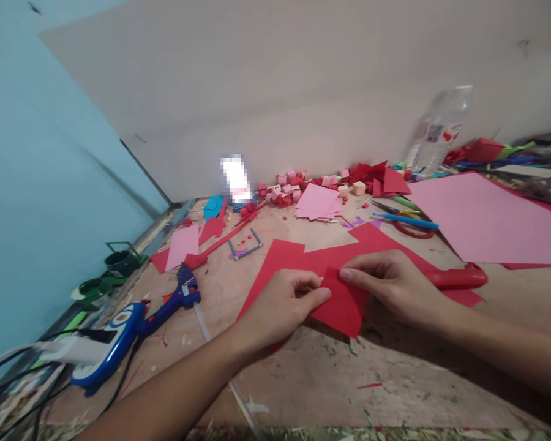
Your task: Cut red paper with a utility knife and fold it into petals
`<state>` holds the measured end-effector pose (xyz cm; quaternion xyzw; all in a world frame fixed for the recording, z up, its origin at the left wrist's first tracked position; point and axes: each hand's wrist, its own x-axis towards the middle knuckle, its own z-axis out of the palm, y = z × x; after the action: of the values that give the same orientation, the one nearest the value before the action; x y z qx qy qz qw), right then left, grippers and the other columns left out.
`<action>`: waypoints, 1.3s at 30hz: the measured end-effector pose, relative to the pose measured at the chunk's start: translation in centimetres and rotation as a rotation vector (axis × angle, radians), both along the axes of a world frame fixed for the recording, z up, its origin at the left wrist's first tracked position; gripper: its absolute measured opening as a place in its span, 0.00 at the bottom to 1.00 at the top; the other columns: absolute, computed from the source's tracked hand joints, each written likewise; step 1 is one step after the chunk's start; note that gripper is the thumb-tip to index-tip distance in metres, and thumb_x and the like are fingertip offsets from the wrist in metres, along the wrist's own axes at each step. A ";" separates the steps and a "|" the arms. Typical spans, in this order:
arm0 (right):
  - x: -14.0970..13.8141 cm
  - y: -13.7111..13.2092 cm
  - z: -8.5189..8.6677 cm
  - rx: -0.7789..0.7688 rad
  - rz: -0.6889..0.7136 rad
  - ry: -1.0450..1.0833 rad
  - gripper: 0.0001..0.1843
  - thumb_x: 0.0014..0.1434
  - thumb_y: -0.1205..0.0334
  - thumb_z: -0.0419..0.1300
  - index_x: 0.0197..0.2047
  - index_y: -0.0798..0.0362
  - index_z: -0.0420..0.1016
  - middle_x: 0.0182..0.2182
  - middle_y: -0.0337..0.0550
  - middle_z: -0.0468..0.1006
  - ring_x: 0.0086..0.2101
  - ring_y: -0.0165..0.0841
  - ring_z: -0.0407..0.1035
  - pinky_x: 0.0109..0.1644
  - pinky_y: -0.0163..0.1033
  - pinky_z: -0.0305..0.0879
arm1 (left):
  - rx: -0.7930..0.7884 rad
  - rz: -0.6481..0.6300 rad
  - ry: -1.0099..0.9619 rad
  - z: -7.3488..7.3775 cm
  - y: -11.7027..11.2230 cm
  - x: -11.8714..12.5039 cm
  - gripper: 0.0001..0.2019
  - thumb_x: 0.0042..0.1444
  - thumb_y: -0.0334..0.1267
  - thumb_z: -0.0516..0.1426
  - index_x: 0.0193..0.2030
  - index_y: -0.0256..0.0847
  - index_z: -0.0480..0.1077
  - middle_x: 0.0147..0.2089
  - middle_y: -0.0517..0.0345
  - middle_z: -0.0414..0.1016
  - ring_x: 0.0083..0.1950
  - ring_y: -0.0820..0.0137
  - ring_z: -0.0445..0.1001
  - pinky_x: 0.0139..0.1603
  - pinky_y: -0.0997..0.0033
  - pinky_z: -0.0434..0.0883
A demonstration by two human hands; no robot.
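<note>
A small square of red paper point(346, 306) is pinched between both hands above the table. My left hand point(291, 303) grips its left edge between thumb and fingers. At its upper right corner, the thumb and index finger of my right hand point(388, 283) are closed on it. Beneath the hands lies a larger cut sheet of red paper point(280, 260) with a notched top edge. A red-handled tool point(459, 278) lies on that sheet beside my right hand, its other end hidden behind the hand.
A blue glue gun point(186, 291) and a blue-white power strip point(114, 343) with cables lie left. Pink squares point(318, 201) and small folded cubes point(287, 188) lie at the back. Scissors point(413, 228), a blue pen point(406, 220), pink sheets point(500, 214) and a plastic bottle point(441, 131) are right.
</note>
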<state>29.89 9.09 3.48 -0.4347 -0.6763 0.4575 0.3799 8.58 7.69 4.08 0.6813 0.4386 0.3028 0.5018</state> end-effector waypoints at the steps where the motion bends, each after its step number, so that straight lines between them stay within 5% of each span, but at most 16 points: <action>1: 0.0 0.0 0.0 0.005 0.001 0.000 0.22 0.62 0.44 0.65 0.26 0.53 0.80 0.24 0.41 0.76 0.27 0.35 0.67 0.31 0.39 0.62 | 0.000 -0.001 0.005 0.0 0.1 0.0 0.13 0.61 0.45 0.59 0.30 0.40 0.72 0.30 0.61 0.71 0.32 0.70 0.67 0.34 0.71 0.61; 16: 0.0 0.7 -0.4 -0.008 0.071 0.058 0.15 0.62 0.51 0.65 0.35 0.54 0.85 0.34 0.44 0.86 0.34 0.35 0.74 0.39 0.40 0.66 | -0.044 -0.076 0.074 0.4 0.1 0.0 0.17 0.62 0.46 0.59 0.26 0.40 0.65 0.26 0.67 0.59 0.29 0.73 0.57 0.31 0.71 0.54; 21: 0.0 0.9 -0.4 0.016 0.074 0.044 0.14 0.61 0.54 0.65 0.32 0.55 0.83 0.28 0.42 0.82 0.30 0.33 0.70 0.34 0.39 0.62 | -0.047 -0.100 0.104 0.2 0.0 0.1 0.15 0.62 0.45 0.59 0.27 0.39 0.69 0.26 0.65 0.63 0.29 0.73 0.59 0.31 0.71 0.55; 28: 0.4 1.4 -0.1 -0.031 0.086 0.093 0.18 0.62 0.48 0.66 0.29 0.54 0.79 0.24 0.39 0.75 0.26 0.31 0.66 0.32 0.38 0.59 | -0.040 0.066 -0.019 1.3 0.2 0.1 0.15 0.58 0.48 0.62 0.30 0.38 0.74 0.28 0.61 0.71 0.29 0.72 0.65 0.30 0.72 0.59; 34: 0.8 1.8 -0.2 -0.013 0.106 0.086 0.21 0.63 0.48 0.64 0.26 0.53 0.74 0.22 0.36 0.70 0.25 0.30 0.64 0.30 0.37 0.59 | -0.033 0.080 -0.022 1.2 0.9 -0.4 0.16 0.57 0.50 0.63 0.30 0.37 0.75 0.29 0.59 0.73 0.31 0.70 0.67 0.33 0.71 0.61; 39: 0.9 2.2 0.1 -0.008 0.167 0.073 0.22 0.64 0.44 0.64 0.27 0.52 0.74 0.22 0.37 0.72 0.25 0.31 0.68 0.32 0.38 0.65 | -0.014 0.119 -0.051 1.4 0.7 -0.4 0.18 0.54 0.52 0.65 0.27 0.39 0.72 0.26 0.62 0.68 0.29 0.71 0.62 0.31 0.71 0.58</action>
<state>30.82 11.31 3.63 -0.3611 -0.6942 0.5058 0.3631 8.14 8.37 5.44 0.6426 0.4673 0.3465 0.4987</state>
